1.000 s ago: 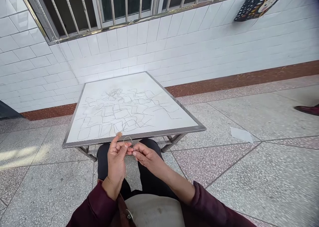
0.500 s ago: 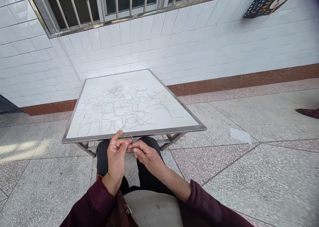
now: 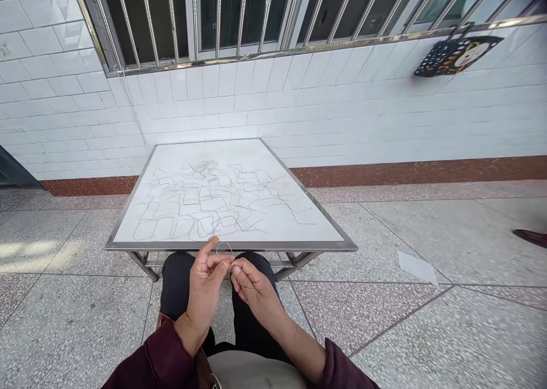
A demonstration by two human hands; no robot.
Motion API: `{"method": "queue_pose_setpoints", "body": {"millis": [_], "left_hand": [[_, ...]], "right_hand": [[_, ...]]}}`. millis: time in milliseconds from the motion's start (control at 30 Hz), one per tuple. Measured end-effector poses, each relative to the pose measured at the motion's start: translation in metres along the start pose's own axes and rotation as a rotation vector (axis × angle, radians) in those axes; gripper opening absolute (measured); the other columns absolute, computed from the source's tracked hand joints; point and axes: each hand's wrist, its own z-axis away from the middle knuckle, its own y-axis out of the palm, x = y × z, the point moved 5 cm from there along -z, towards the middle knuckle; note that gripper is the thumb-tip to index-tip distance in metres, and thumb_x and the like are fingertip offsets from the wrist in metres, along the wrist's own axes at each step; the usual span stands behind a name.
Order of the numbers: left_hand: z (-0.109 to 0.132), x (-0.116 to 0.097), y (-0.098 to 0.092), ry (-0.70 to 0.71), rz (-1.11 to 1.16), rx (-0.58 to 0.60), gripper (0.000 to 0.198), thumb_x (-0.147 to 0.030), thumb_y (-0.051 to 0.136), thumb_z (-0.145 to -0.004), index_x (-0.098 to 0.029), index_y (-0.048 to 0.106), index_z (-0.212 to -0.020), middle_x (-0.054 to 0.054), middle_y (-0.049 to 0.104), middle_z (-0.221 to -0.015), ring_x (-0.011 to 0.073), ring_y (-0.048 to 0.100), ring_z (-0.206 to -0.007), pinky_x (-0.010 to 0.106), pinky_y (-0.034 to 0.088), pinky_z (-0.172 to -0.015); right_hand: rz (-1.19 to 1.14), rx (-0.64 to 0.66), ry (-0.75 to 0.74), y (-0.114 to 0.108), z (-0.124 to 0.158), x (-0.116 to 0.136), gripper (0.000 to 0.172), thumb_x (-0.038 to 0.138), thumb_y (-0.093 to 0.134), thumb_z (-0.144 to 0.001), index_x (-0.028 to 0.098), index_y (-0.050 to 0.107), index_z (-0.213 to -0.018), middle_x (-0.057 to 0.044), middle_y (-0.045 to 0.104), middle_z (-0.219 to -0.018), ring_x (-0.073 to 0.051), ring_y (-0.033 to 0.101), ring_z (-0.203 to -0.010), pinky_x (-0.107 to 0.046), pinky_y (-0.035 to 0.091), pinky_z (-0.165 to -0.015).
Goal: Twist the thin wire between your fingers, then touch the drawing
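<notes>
Both hands meet just below the desk (image 3: 231, 245) edge. The left hand (image 3: 205, 289) and right hand (image 3: 252, 283) each pinch the thin wire loop (image 3: 225, 248), keeping it up.

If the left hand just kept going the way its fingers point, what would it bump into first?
The left hand points up and away, toward the table. Its fingertips pinch a thin wire loop together with the right hand. Straight on, it would probably meet the table's metal front edge first, though depth is hard to judge.
</notes>
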Motion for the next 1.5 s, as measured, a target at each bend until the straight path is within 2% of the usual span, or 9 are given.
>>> {"method": "queue_pose_setpoints", "body": {"millis": [167, 300, 433, 633, 800, 967, 1200, 1367, 1500], "left_hand": [[0.001, 0.001, 0.001, -0.018, 0.005, -0.003, 0.055, -0.031, 0.073, -0.082, -0.018, 0.056, -0.132, 0.006, 0.076, -0.089, 0.0202, 0.069, -0.087, 0.041, 0.046, -0.097], [-0.001, -0.002, 0.0, -0.09, 0.014, 0.008, 0.061, -0.029, 0.076, -0.078, -0.017, 0.055, -0.134, 0.005, 0.076, -0.084, 0.0173, 0.068, -0.076, 0.036, 0.05, -0.088], [-0.003, -0.003, -0.001, -0.112, 0.025, 0.026, 0.061, -0.027, 0.077, -0.077, -0.017, 0.056, -0.132, 0.001, 0.074, -0.076, 0.0137, 0.065, -0.069, 0.031, 0.05, -0.082], [-0.005, -0.004, -0.011, -0.078, 0.029, -0.07, 0.06, -0.026, 0.077, -0.076, -0.015, 0.056, -0.13, -0.001, 0.071, -0.074, 0.0107, 0.062, -0.064, 0.03, 0.05, -0.08], [-0.008, -0.005, -0.021, -0.063, 0.076, -0.135, 0.059, -0.025, 0.076, -0.077, -0.018, 0.055, -0.132, -0.005, 0.065, -0.066, 0.0114, 0.063, -0.068, 0.028, 0.051, -0.077], [-0.009, -0.007, -0.022, -0.088, 0.079, -0.168, 0.062, -0.026, 0.077, -0.075, -0.02, 0.055, -0.133, -0.005, 0.062, -0.066, 0.0146, 0.065, -0.075, 0.027, 0.053, -0.071], [-0.008, -0.005, -0.021, -0.106, 0.021, -0.158, 0.059, -0.026, 0.076, -0.076, -0.018, 0.055, -0.131, -0.003, 0.065, -0.069, 0.0159, 0.065, -0.077, 0.026, 0.053, -0.066], [-0.007, -0.002, -0.019, -0.084, -0.019, -0.125, 0.056, -0.025, 0.074, -0.078, -0.018, 0.055, -0.13, -0.001, 0.069, -0.074, 0.014, 0.066, -0.072, 0.029, 0.053, -0.075], [-0.005, -0.001, -0.018, -0.064, -0.089, -0.106, 0.056, -0.024, 0.072, -0.08, -0.017, 0.054, -0.132, 0.0, 0.071, -0.076, 0.0159, 0.067, -0.076, 0.032, 0.052, -0.082]], "right_hand": [[-0.193, 0.007, 0.131, 0.006, -0.001, -0.014, 0.043, 0.062, 0.057, -0.087, 0.021, 0.051, -0.077, 0.006, 0.04, -0.06, -0.008, 0.028, -0.047, -0.023, 0.019, -0.044], [-0.396, 0.053, 0.243, 0.01, -0.001, -0.024, 0.044, 0.061, 0.064, -0.082, 0.018, 0.055, -0.079, 0.007, 0.041, -0.057, -0.005, 0.023, -0.044, -0.022, 0.014, -0.043], [-0.442, 0.088, 0.285, 0.012, -0.001, -0.026, 0.043, 0.058, 0.066, -0.083, 0.017, 0.057, -0.077, 0.007, 0.043, -0.055, -0.004, 0.023, -0.042, -0.022, 0.012, -0.042], [-0.284, 0.117, 0.218, 0.014, 0.002, -0.021, 0.046, 0.063, 0.049, -0.091, 0.018, 0.058, -0.087, 0.002, 0.053, -0.067, -0.007, 0.035, -0.045, -0.021, 0.024, -0.041], [-0.125, 0.08, 0.025, 0.004, 0.003, -0.009, 0.029, 0.049, 0.058, -0.091, 0.023, 0.057, -0.105, 0.001, 0.055, -0.081, -0.01, 0.045, -0.056, -0.024, 0.04, -0.05], [-0.083, 0.062, -0.126, 0.0, 0.005, 0.002, 0.026, 0.045, 0.05, -0.096, 0.024, 0.065, -0.103, -0.004, 0.06, -0.093, -0.012, 0.055, -0.063, -0.028, 0.048, -0.055], [-0.124, -0.008, -0.102, -0.004, 0.003, -0.001, 0.028, 0.048, 0.053, -0.094, 0.024, 0.067, -0.101, -0.004, 0.067, -0.084, -0.014, 0.058, -0.063, -0.028, 0.049, -0.053], [0.035, 0.103, -0.114, -0.004, 0.002, 0.0, 0.028, 0.047, 0.055, -0.093, 0.024, 0.069, -0.096, -0.001, 0.066, -0.073, -0.012, 0.054, -0.054, -0.028, 0.047, -0.051], [0.131, 0.117, -0.019, -0.006, -0.002, -0.002, 0.023, 0.045, 0.055, -0.092, 0.023, 0.063, -0.095, 0.001, 0.066, -0.068, -0.011, 0.052, -0.049, -0.026, 0.043, -0.049]]}}
